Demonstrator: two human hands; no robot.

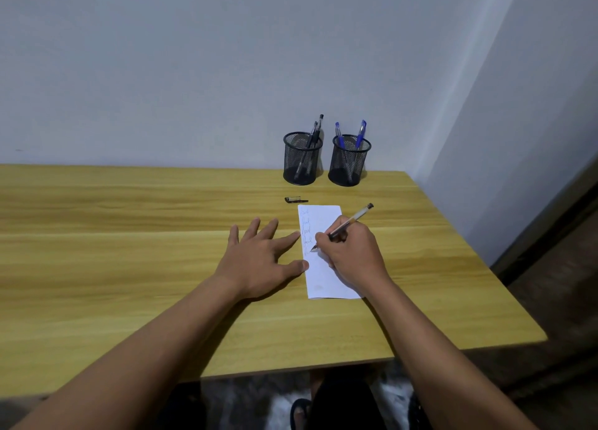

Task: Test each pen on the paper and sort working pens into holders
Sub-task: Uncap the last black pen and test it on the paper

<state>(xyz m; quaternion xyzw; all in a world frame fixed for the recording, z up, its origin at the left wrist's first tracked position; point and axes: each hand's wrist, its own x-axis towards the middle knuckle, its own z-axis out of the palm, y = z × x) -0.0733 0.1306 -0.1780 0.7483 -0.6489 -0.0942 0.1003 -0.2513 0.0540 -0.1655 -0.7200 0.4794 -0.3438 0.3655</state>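
Note:
A narrow white paper [323,277] lies on the wooden table [129,267], with several scribbled lines down its left side. My right hand [354,254] grips a clear-barrelled black pen [351,220], its tip touching the paper just under the last scribble. My left hand [263,258] lies flat with fingers spread, its thumb and forefinger tips at the paper's left edge. A black pen cap [296,199] lies on the table just beyond the paper. At the back stand two black mesh holders: the left holder [301,161] has black pens, the right holder [348,162] has blue pens.
The table sits in a corner; walls rise behind it and to the right. Its right edge [479,261] runs close beside the paper. The near edge is just in front of my forearms. Below it a sandalled foot [299,413] shows on the dark floor.

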